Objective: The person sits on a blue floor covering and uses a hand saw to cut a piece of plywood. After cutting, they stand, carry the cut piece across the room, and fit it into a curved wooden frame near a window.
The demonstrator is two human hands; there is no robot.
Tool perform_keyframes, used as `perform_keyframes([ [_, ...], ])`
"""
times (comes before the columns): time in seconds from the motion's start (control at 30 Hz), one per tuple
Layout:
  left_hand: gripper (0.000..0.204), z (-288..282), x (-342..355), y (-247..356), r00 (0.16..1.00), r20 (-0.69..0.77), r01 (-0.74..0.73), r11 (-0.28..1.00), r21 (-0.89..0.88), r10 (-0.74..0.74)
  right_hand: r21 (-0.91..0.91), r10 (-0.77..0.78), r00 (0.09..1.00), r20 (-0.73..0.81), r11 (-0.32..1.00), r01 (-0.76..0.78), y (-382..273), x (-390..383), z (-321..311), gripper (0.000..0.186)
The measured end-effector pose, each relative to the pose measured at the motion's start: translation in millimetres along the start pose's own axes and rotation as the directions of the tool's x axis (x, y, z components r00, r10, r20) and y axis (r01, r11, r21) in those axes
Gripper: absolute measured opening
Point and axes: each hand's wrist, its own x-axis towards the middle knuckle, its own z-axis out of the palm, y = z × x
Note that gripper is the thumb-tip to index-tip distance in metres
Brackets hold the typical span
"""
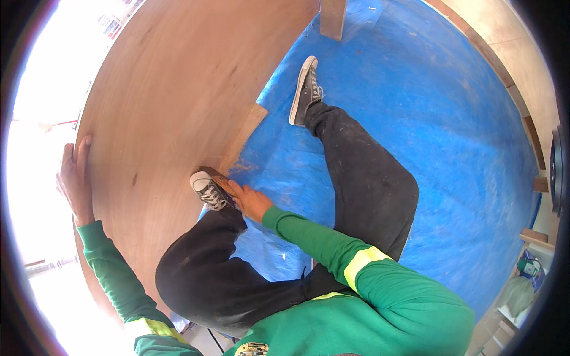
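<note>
A large curved plywood panel (160,101) stands upright on the left. My left hand (75,181) is at its outer edge, with the thumb side on the brown face and the other fingers hooked over the rim. Down by my left shoe (208,191), my right hand (252,202) is closed on the near end of a narrow brown wooden piece (222,183). The piece's far end lies against the foot of the panel, beside the shoe. Its exact kind is hard to make out, partly covered by fingers and shoe.
Blue plastic sheeting (457,124) covers the floor, with sawdust near the panel's foot. A light wooden strip (246,133) runs along that foot. A wooden post (332,18) stands at the far end. My right shoe (306,89) rests on the sheet. Curved wood framing (496,59) borders the right.
</note>
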Motion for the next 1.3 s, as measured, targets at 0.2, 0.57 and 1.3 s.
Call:
perform_keyframes([
  [0.2,0.048,-4.8,-3.7,29.1,0.997,0.057,0.044,0.999,0.031,-0.045,0.022,-0.006,1.0,-0.02,1.0,0.007,16.3,6.1,15.1,0.059],
  [0.57,0.07,8.9,19.2,42.6,0.994,-0.017,-0.102,0.989,0.107,0.104,-0.026,-0.091,0.993,-0.072,0.996,0.089,14.6,13.4,-7.9,0.051],
  [1.3,0.069,6.6,41.9,41.4,0.996,-0.008,-0.093,0.996,-0.009,0.093,-0.18,-0.035,0.997,-0.07,0.983,0.022,-28.1,48.7,-8.7,0.039],
])
